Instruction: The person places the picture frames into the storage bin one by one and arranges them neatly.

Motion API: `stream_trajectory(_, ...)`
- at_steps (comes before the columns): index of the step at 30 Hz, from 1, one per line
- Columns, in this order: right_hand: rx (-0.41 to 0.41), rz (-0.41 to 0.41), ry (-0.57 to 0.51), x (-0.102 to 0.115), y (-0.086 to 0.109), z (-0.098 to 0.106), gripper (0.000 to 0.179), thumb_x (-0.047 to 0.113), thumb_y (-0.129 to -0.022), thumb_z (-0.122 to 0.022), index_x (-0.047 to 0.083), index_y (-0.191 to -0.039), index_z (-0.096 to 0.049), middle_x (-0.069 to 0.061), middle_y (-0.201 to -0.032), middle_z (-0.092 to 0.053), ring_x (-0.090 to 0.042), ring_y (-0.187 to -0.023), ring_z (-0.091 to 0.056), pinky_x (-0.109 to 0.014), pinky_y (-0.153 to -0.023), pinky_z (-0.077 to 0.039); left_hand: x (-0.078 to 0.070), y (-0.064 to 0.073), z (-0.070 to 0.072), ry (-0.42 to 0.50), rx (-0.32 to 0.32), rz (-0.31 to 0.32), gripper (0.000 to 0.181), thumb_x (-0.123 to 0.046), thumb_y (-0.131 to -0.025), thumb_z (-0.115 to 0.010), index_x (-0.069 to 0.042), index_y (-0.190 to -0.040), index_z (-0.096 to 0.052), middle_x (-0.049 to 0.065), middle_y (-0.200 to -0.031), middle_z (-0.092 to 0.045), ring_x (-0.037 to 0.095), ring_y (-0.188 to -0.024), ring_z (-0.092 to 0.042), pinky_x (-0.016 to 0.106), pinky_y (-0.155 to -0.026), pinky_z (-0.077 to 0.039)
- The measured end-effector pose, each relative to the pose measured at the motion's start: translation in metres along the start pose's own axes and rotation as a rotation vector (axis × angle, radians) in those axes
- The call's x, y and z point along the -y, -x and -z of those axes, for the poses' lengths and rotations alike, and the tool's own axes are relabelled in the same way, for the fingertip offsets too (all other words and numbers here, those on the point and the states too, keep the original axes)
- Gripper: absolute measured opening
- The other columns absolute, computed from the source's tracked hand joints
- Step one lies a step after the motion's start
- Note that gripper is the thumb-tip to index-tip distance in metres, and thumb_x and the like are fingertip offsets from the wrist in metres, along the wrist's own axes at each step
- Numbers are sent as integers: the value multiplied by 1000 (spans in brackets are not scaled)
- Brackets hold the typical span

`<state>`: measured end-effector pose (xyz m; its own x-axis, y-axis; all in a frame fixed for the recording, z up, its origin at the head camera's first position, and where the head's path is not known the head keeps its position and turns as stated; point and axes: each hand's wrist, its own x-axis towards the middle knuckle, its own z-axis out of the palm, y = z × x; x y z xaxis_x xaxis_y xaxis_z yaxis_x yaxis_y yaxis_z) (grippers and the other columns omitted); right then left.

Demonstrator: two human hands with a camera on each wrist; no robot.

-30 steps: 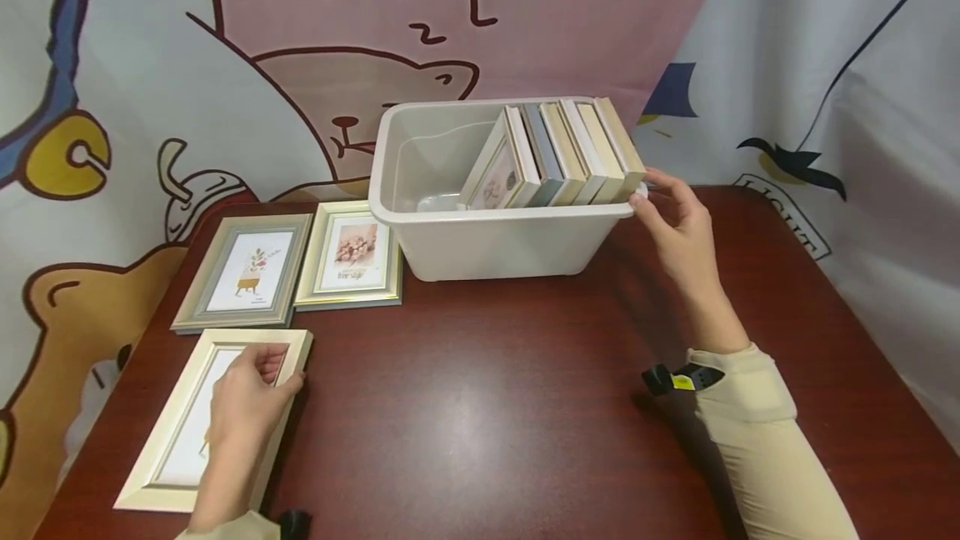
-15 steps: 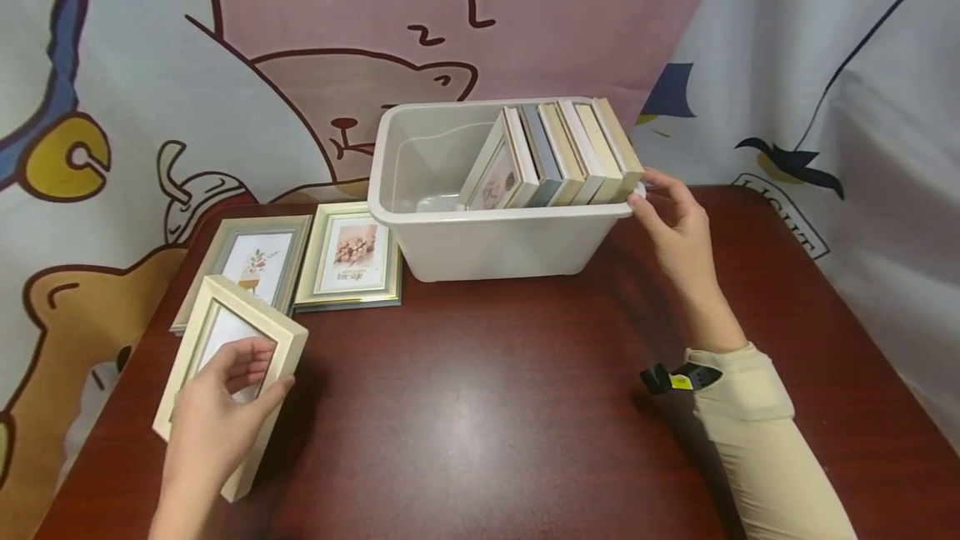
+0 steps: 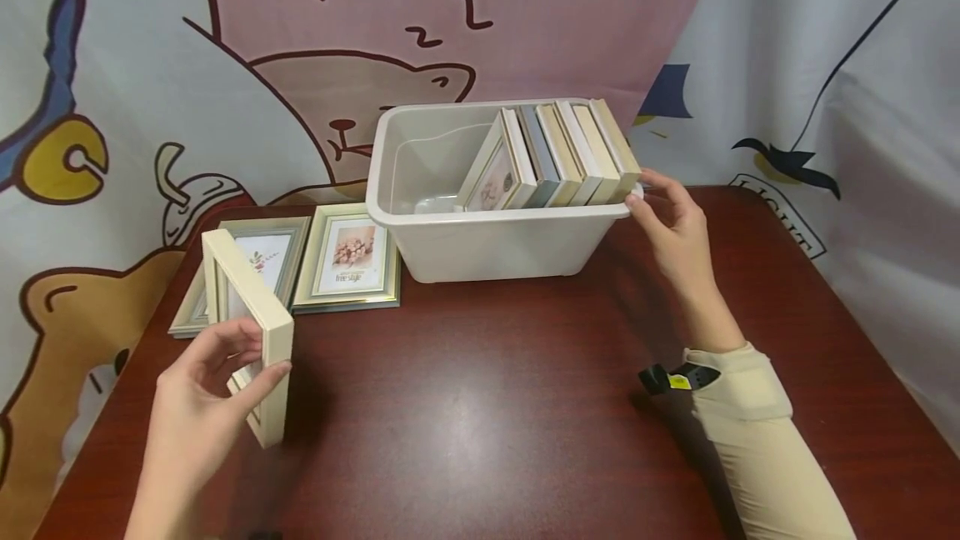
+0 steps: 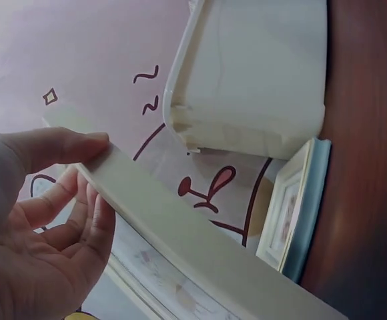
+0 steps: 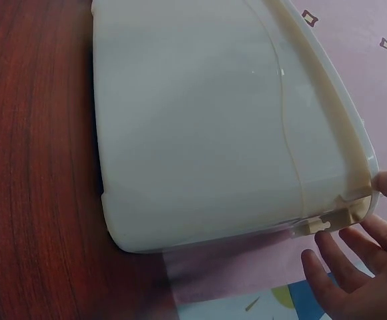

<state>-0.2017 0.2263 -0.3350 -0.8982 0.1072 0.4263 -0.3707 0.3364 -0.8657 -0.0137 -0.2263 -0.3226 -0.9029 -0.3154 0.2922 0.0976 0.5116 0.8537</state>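
My left hand [image 3: 202, 390] pinches a cream picture frame [image 3: 251, 290] by its side, thumb on the outer edge and fingers on the front. The frame stands nearly on edge above the table at the left; the left wrist view shows its pale side [image 4: 180, 227] running away from the thumb. My right hand [image 3: 678, 227] holds the right end of a white plastic bin [image 3: 495, 244], thumb at the rim and fingers reaching beneath it in the right wrist view. Inside the bin, several picture frames [image 3: 570, 152] stand side by side, leaning, toward its right end.
Two picture frames lie face up left of the bin: a grey-gold one [image 3: 281, 252], partly hidden behind the held frame, and a gold-edged one [image 3: 348, 261] beside the bin. A cartoon-printed curtain [image 3: 562, 15] hangs behind the dark red wooden table [image 3: 480, 407].
My left hand has lifted the cream frame off the table and tilted it from lying flat to nearly upright. The right hand stays at the bin's rim.
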Motion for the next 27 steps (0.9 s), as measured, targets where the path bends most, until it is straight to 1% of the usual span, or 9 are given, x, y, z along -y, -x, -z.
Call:
stream_trajectory(3,0,7,-3,0,0,0,39,13,-96,-65,7,-135,-61,-1,-136,-61,2,-105,-60,-8,-87,-50,-5,-3,-1,94,-11,20,46,22,-70,-76,-8,-103,-65,-10,-96,-65,1,-87,-63,5,-79,-52)
stream_trajectory(6,-2,9,-6,0,0,0,39,13,-96,-64,8,-134,-61,0,-136,-61,2,-107,-60,-8,-87,-50,-9,-5,-2,166,-14,23,49,25,-69,-74,-6,-105,-66,-6,-95,-67,3,-87,-65,6,-78,-53)
stream_trajectory(11,-10,13,24,-2,-1,-1,40,12,-96,-65,5,-135,-60,4,-134,-63,2,-112,-56,-8,-89,-47,-16,-9,-4,177,-3,-5,52,25,-69,-74,-7,-108,-66,-6,-97,-68,2,-87,-68,7,-80,-54)
stream_trajectory(15,-16,11,41,-4,-2,-1,40,10,-96,-64,1,-135,-59,7,-133,-63,3,-114,-54,-8,-90,-46,-21,-11,-5,249,24,-21,51,26,-69,-72,-4,-110,-65,-3,-104,-68,3,-90,-70,9,-80,-56)
stream_trajectory(18,-19,3,48,-4,-3,-1,40,8,-96,-63,-1,-135,-59,5,-133,-63,3,-114,-54,-7,-90,-46,-27,-12,-5,270,49,-54,50,27,-70,-71,0,-112,-64,-1,-108,-67,4,-93,-70,11,-81,-57)
stream_trajectory(23,-26,-12,39,-2,-2,-1,40,8,-96,-63,-1,-134,-59,9,-128,-64,4,-112,-55,-7,-89,-48,-36,-17,-5,259,90,-141,51,28,-70,-70,5,-114,-63,0,-110,-66,6,-96,-68,12,-86,-56)
stream_trajectory(25,-32,-10,43,-2,-2,-1,39,8,-96,-64,-1,-134,-60,10,-128,-65,4,-114,-55,-8,-94,-46,-39,-19,-5,306,107,-179,51,30,-69,-69,6,-114,-63,0,-110,-66,6,-97,-67,13,-88,-56)
stream_trajectory(27,-36,-10,53,-3,-2,-1,39,9,-96,-64,0,-134,-61,5,-129,-66,4,-117,-55,-11,-99,-44,-43,-21,-6,314,113,-218,52,30,-69,-69,5,-114,-63,0,-110,-66,6,-97,-66,13,-88,-56)
